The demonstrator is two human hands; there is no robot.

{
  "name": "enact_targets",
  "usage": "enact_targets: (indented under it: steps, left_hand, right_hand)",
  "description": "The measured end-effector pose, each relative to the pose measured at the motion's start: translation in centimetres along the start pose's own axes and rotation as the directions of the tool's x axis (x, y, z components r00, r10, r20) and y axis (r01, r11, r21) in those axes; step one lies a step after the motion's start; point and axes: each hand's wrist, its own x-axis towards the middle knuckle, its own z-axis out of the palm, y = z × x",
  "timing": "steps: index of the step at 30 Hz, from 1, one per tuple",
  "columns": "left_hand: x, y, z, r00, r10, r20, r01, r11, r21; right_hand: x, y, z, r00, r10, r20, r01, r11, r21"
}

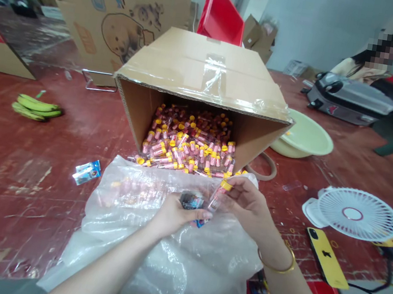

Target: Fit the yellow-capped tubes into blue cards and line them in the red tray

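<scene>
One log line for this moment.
left hand: holds small packet | right hand: holds yellow-capped tube | cardboard box: on side, tubes spilling

Clear pink-filled tube (pixel 218 196), yellow cap on, tilted with cap toward 1 o'clock; small dark packet (pixel 191 201) just beside it at 9 o'clock.

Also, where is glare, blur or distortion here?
Head view: glare on the tape across the cardboard box and on the plastic bag; the left hand with its packet and the right hand with its tube look slightly soft; the wide lens bends the scene's edges; the top right corner is dark.
</scene>
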Motion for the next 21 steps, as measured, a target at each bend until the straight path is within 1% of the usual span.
enact_targets:
  steps: [2, 3, 4, 6, 7, 8, 9, 11, 12, 14, 18, 21]
  left_hand:
    - [-0.1, 0.2, 0.2, 0.994, -0.103, 0.033, 0.106, 0.989, -0.106]
    - [-0.1, 0.3, 0.3, 0.988, -0.148, 0.038, 0.152, 0.974, -0.169]
    - [-0.1, 0.4, 0.5, 0.982, -0.185, 0.043, 0.190, 0.955, -0.229]
    - [0.0, 0.7, 1.0, 0.974, -0.220, 0.052, 0.225, 0.921, -0.319]
    - [0.0, 0.9, 1.2, 0.973, -0.222, 0.056, 0.227, 0.910, -0.346]
    - [0.1, 1.0, 1.5, 0.974, -0.218, 0.059, 0.224, 0.904, -0.365]
    - [0.1, 1.0, 1.6, 0.976, -0.210, 0.065, 0.219, 0.901, -0.375]
    - [0.0, 1.1, 1.8, 0.979, -0.191, 0.075, 0.205, 0.908, -0.366]
    - [0.0, 1.0, 1.8, 0.980, -0.183, 0.079, 0.199, 0.916, -0.349]
    - [-0.1, 0.9, 1.7, 0.981, -0.171, 0.086, 0.190, 0.933, -0.305]
    - [-0.2, 0.4, 1.4, 0.982, -0.166, 0.087, 0.183, 0.946, -0.267]
    - [-0.3, 0.2, 1.3, 0.986, -0.148, 0.083, 0.164, 0.953, -0.255]
  right_hand:
    - [-0.2, 0.6, 0.3, 0.995, 0.100, 0.007, -0.100, 0.992, 0.080]
    - [-0.4, 0.8, 0.5, 0.993, 0.115, 0.033, -0.117, 0.990, 0.079]
    - [-0.8, 1.1, 0.9, 0.992, 0.108, 0.069, -0.111, 0.992, 0.054]
    - [-1.8, 1.5, 1.7, 0.989, 0.061, 0.135, -0.058, 0.998, -0.029]
    - [-2.2, 1.7, 2.2, 0.991, 0.033, 0.132, -0.024, 0.997, -0.071]
    - [-2.6, 1.8, 2.7, 0.996, 0.009, 0.094, 0.002, 0.994, -0.107]
    - [-2.9, 2.0, 3.2, 0.999, -0.012, 0.031, 0.016, 0.991, -0.136]
    - [-3.1, 2.3, 3.9, 0.995, -0.036, -0.096, 0.020, 0.986, -0.166]
    - [-3.1, 2.5, 4.1, 0.990, -0.045, -0.137, 0.021, 0.985, -0.171]
    - [-3.0, 2.6, 4.4, 0.984, -0.053, -0.168, 0.025, 0.986, -0.165]
    - [-2.9, 2.8, 4.4, 0.980, -0.083, -0.181, 0.063, 0.992, -0.114]
    - [-3.0, 2.9, 4.1, 0.977, -0.109, -0.185, 0.105, 0.994, -0.030]
